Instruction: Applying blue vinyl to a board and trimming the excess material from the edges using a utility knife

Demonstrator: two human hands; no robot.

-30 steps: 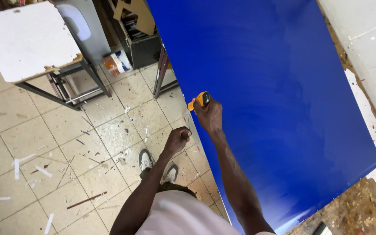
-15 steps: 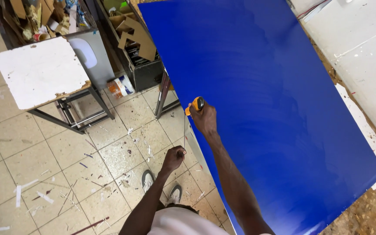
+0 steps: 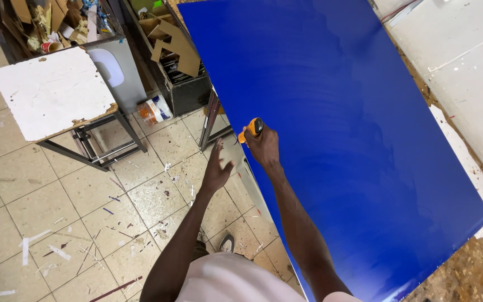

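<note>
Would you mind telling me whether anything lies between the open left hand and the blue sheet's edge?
Nothing visible does. The left hand hangs open over the tiled floor, just beside the blue sheet; the right hand holds the orange cutter at that edge.

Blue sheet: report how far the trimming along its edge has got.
Done: the blue sheet lies flat over the board. In hand: the right hand holds an orange cutter at the sheet's left edge; the left hand hangs open, empty, beside it. Left: the edge ahead of the cutter; whether the near stretch is cut cannot be told.
</note>
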